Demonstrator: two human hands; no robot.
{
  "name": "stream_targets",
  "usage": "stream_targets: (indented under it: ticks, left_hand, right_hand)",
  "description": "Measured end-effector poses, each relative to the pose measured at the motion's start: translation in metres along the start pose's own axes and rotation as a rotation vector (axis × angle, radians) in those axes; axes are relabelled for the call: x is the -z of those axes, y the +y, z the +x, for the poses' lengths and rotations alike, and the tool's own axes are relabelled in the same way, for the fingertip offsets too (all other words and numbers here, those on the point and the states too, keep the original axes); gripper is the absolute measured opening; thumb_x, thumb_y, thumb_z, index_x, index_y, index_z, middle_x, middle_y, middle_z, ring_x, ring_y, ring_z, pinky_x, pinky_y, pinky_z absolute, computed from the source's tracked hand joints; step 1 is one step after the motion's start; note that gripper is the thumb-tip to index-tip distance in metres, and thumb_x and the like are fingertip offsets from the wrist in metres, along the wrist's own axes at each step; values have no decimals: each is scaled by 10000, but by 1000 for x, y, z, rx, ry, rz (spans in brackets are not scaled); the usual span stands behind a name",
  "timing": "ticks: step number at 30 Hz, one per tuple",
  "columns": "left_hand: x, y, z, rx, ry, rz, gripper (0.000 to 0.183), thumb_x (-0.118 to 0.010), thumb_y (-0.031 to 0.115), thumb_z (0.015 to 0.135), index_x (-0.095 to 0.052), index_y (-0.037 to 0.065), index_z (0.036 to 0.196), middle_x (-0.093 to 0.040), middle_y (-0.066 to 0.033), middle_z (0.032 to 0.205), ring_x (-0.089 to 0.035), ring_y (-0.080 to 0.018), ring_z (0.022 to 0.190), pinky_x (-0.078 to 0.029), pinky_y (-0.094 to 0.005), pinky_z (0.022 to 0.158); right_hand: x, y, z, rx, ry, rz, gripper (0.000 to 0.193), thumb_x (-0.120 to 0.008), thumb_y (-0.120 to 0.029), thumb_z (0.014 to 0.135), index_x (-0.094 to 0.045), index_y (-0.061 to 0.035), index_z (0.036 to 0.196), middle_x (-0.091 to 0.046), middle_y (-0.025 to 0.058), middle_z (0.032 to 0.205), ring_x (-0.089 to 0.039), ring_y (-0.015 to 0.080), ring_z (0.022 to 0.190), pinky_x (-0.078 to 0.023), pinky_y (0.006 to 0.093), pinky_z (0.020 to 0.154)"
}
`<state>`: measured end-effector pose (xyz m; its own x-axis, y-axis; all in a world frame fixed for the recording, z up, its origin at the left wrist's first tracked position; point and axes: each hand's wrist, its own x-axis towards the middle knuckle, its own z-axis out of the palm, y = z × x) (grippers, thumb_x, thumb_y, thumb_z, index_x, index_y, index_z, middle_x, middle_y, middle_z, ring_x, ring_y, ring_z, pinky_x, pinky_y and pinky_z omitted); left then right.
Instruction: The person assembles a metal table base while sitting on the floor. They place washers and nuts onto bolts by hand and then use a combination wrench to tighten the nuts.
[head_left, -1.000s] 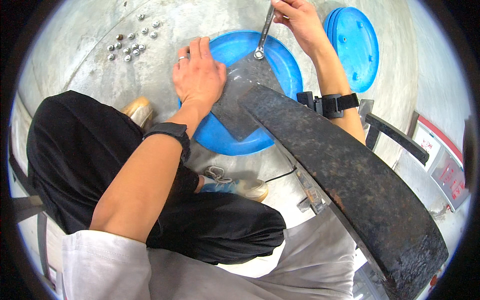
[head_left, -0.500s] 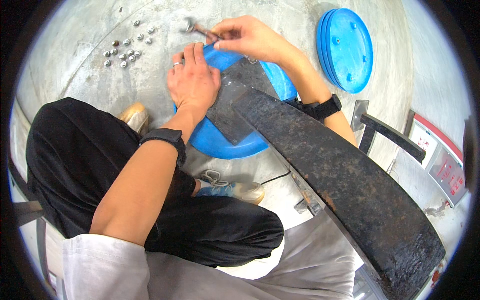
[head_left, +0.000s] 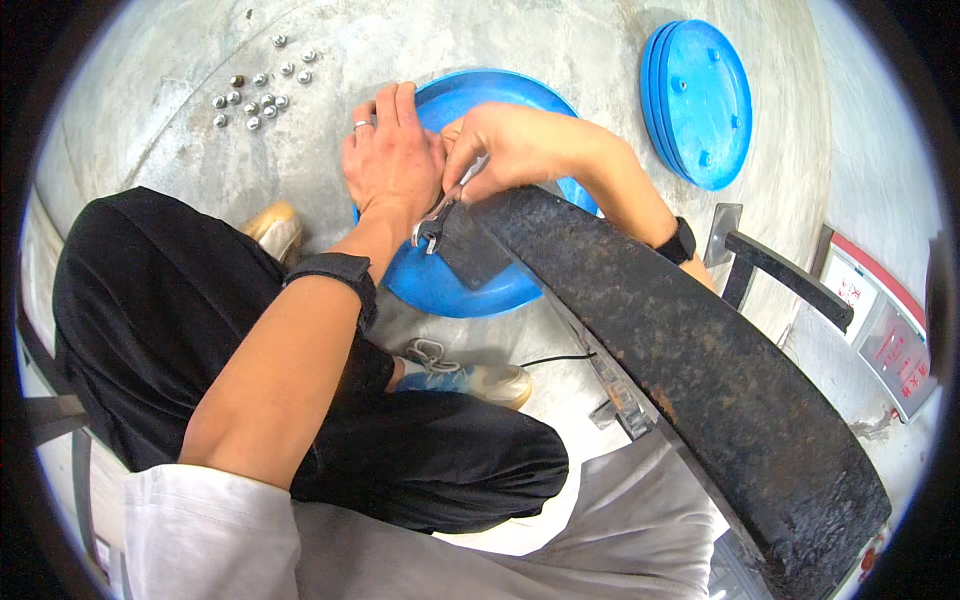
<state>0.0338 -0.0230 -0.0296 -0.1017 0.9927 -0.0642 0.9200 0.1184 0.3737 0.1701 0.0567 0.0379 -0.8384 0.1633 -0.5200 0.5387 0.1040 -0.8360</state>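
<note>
A round blue plastic disc (head_left: 455, 298) lies on the floor, with a dark flat plate (head_left: 468, 258) on it. My left hand (head_left: 388, 165) lies over the disc's left rim, fingers bent past the edge, thumb side inward. My right hand (head_left: 500, 150) is closed on a silver wrench (head_left: 430, 232), its jaw end pointing down toward me over the dark plate. Both hands meet above the plate; what lies beneath my right fingers is hidden. A thick, scuffed black beam (head_left: 680, 330) runs from the plate toward the lower right.
Several small metal nuts (head_left: 267, 101) lie scattered on the concrete at the upper left. A stack of blue discs (head_left: 705, 105) stands at the upper right. Right of the beam are a black bracket (head_left: 785, 280) and a red-edged cabinet (head_left: 880, 320). My shoe (head_left: 460, 383) is close below the disc.
My right hand has moved down and inward from beyond the disc's far rim to the dark plate. The wrench has swung from pointing up and left to pointing down. My left hand stays nearly in place.
</note>
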Motion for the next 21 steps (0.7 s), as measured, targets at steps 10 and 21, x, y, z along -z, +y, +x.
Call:
stream_targets:
  ticks: [10, 21]
  left_hand:
    - [-6, -1, 1, 16, 1, 39, 536, -584, 240, 730, -426, 134, 1231, -462, -26, 1246, -451, -252, 1148, -437, -378, 829]
    - [4, 7, -1, -7, 35, 22, 509, -573, 217, 743, -454, 109, 1226, -472, -30, 1245, -458, -268, 1127, -443, -385, 860]
  right_hand:
    - [-13, -3, 0, 19, 130, 17, 220, -641, -212, 787, -695, -29, 897, -666, 119, 765, -602, 220, 670, -458, 309, 626]
    - [16, 15, -92, -15, 1103, 56, 245, -592, -222, 889, -658, 10, 934, -611, 21, 794, -540, 80, 716, -418, 212, 638]
